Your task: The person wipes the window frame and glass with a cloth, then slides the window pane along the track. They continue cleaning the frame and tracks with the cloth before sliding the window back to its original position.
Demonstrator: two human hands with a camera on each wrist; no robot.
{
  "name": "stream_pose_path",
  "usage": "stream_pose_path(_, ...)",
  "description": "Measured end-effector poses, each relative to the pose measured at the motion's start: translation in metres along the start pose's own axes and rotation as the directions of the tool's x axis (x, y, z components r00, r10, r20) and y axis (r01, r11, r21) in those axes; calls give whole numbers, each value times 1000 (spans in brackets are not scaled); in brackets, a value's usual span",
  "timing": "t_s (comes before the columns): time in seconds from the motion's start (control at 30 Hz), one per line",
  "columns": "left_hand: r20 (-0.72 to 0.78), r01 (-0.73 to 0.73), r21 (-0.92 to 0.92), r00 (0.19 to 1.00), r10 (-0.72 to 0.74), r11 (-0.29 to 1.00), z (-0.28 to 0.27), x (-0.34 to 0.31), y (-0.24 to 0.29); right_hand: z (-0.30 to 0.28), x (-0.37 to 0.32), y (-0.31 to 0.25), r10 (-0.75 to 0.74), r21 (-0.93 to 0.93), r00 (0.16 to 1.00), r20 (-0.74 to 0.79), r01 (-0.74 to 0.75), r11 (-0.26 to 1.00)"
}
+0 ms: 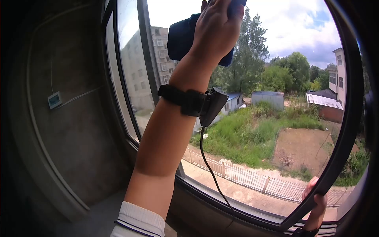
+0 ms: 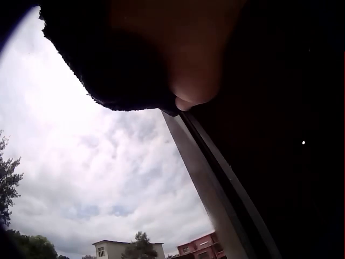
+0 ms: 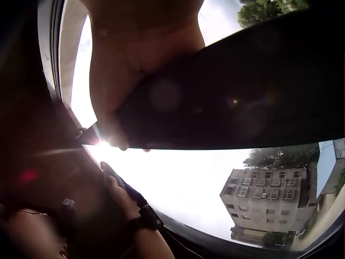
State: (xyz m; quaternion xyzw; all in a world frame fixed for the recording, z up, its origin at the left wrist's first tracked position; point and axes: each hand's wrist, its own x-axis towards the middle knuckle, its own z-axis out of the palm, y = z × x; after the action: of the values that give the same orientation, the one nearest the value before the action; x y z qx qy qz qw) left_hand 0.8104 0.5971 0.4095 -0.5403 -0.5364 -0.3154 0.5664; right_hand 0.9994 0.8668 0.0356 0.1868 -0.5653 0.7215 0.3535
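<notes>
My left hand (image 1: 216,29) is raised at the top of the head view, holding a dark blue cloth (image 1: 182,37) up against the window; its fingertips run out of frame. In the left wrist view the cloth (image 2: 102,65) is a fuzzy dark shape, with fingertips (image 2: 197,86) at its edge beside the window frame. Low on the right, my right hand (image 1: 316,194) grips the dark edge of the window sash (image 1: 342,146). The right wrist view shows that hand (image 3: 140,70) wrapped over the dark sash (image 3: 242,102).
A cable (image 1: 209,170) hangs from the left wrist's camera across the lower window frame (image 1: 237,215). On the left is a grey wall (image 1: 75,138) with a small thermostat (image 1: 55,100). Outside lie a white fence (image 1: 244,177), grass, trees and buildings.
</notes>
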Motion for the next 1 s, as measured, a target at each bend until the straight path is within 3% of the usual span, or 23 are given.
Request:
stream_pose_path(0.03, -137, -451, 157, 871, 471, 879, 36, 12, 0, 1, -1, 0, 2, 11, 1000, -13, -2, 1000)
stream_pose_path(0.07, -266, -520, -67, 832, 487, 851, 66, 4, 33, 3, -1, -3, 29, 37, 999, -20, -28, 999)
stream_pose_path(0.13, -271, -585, -173, 802, 533, 792, 100, -10, 88, 3, -2, -4, 62, 68, 997, -35, -59, 996)
stream_pose_path(0.2, -371, -552, -71, 788, 492, 831, 120, -24, 113, 0, -4, -6, 97, 90, 995, -34, -93, 992)
stream_pose_path(0.23, -187, -470, -78, 873, 450, 879, 115, -36, 118, 0, -3, -8, 99, 42, 995, -8, -99, 994)
stream_pose_path(0.4, -82, -483, -86, 875, 477, 871, 117, -80, 108, -4, -5, -6, 112, 13, 994, -5, -111, 994)
stream_pose_path(0.47, 53, -546, 24, 837, 545, 837, 100, -77, 96, -5, -6, -8, 140, 120, 989, -42, -134, 984)
stream_pose_path(0.53, -69, -490, 70, 867, 494, 869, 84, -52, 75, -6, -5, -8, 144, 100, 989, -32, -140, 985)
stream_pose_path(0.57, -48, -489, 238, 857, 513, 839, 67, -31, 51, -7, -5, -7, 146, 79, 989, -21, -144, 986)
stream_pose_path(0.6, -86, -439, 316, 869, 486, 841, 52, -15, 23, -7, -6, -8, 149, 86, 989, -24, -146, 986)
stream_pose_path(0.63, -115, -225, 394, 950, 290, 891, 36, -4, -8, -8, -7, -9, 175, 85, 984, -27, -173, 981)
stream_pose_path(0.67, -175, -110, 407, 965, 195, 907, 16, 3, -39, -9, -7, -11, 200, 81, 980, -27, -197, 977)
stream_pose_path(0.7, -244, 42, 464, 966, 82, 885, -2, -3, -73, -10, -7, -11, 194, 83, 981, -27, -191, 978)
stream_pose_path(0.73, -297, 351, 465, 927, -230, 813, -19, -12, -83, -11, -7, -9, 199, 84, 980, -31, -196, 977)
stream_pose_path(0.77, -354, 453, 445, 881, -313, 772, -33, -26, -111, -12, -8, -7, 204, 84, 978, -35, -200, 976)
stream_pose_path(0.83, -382, 587, 429, 807, -450, 687, -57, -69, -153, -13, -7, -8, 205, 63, 978, -43, -203, 977)
stream_pose_path(0.9, -409, 593, 422, 800, -439, 686, -65, -119, -171, -12, -6, -5, 190, 60, 981, -29, -188, 980)
stream_pose_path(0.93, -414, 682, 375, 729, -546, 627, -63, -134, -147, -11, -7, -4, 198, 66, 980, -19, -196, 978)
stream_pose_path(1.0, -418, 714, 360, 699, -580, 600, -59, -164, -140, -9, -6, -6, 201, 110, 979, -31, -197, 974)
